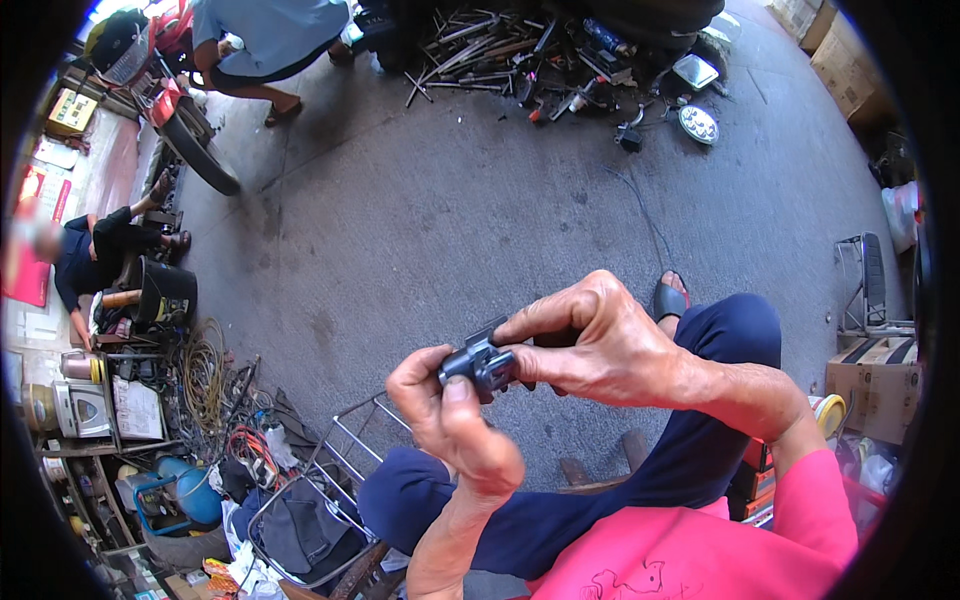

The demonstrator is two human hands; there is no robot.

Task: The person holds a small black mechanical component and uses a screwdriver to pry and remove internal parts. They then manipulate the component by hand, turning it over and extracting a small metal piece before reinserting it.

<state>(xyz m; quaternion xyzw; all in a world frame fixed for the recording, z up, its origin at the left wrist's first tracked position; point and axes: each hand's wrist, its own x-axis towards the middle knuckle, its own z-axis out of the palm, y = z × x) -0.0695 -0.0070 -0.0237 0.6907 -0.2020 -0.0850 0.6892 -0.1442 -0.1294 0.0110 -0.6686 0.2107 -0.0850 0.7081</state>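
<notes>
Both my hands meet over my knees around a small dark plastic part, blocky, with a raised clip-like piece on top. My left hand grips its left end between thumb and fingers. From the right, my right hand pinches the part's right side, thumb below and index finger above. My fingertips cover some of it, so its exact kind does not show.
A red motorcycle and two people are at the left. A pile of metal rods and a round lamp lie at the far side. Near left are coiled cables and a wire rack; cardboard boxes stand right.
</notes>
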